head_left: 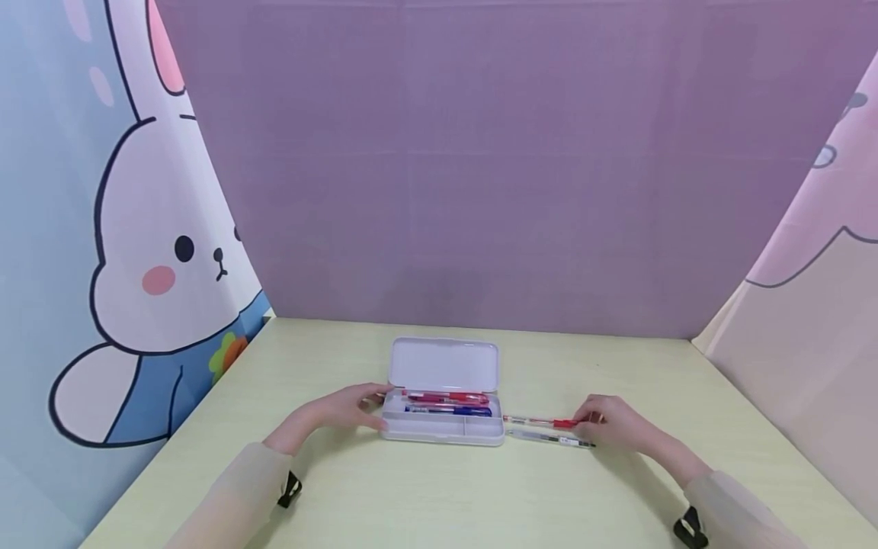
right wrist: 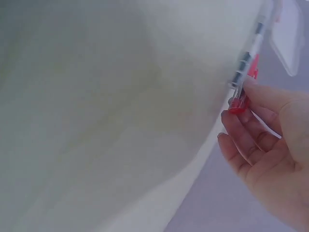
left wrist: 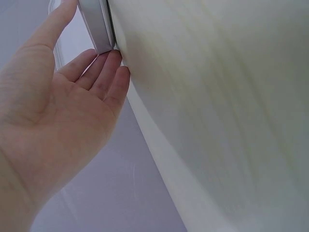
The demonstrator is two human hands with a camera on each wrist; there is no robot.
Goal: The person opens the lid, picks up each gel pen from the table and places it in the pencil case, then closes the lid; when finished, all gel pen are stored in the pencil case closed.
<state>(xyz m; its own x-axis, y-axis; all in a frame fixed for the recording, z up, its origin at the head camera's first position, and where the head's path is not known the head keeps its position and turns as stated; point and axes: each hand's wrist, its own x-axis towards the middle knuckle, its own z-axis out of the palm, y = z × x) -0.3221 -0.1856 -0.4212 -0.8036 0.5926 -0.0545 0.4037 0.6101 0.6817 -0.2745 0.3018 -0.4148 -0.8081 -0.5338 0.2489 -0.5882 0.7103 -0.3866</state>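
Observation:
A white pencil case (head_left: 443, 439) lies on the table with its lid (head_left: 444, 364) raised at the back. My left hand (head_left: 345, 407) touches the case's left end, its fingers nearly straight in the left wrist view. Inside the case lie red pens (head_left: 453, 397) and a blue pen (head_left: 449, 410). To the right of the case, my right hand (head_left: 615, 423) pinches the capped end of a red gel pen (head_left: 538, 421) between thumb and fingers. A clear pen with dark ends (head_left: 549, 438) lies just in front, its right end near the hand.
The pale wooden table (head_left: 439, 496) reaches back to a purple cloth wall (head_left: 466, 168). Printed curtains with a rabbit (head_left: 165, 229) hang on the left, and a pink curtain (head_left: 809, 320) on the right. Black straps (head_left: 690, 528) show at both wrists.

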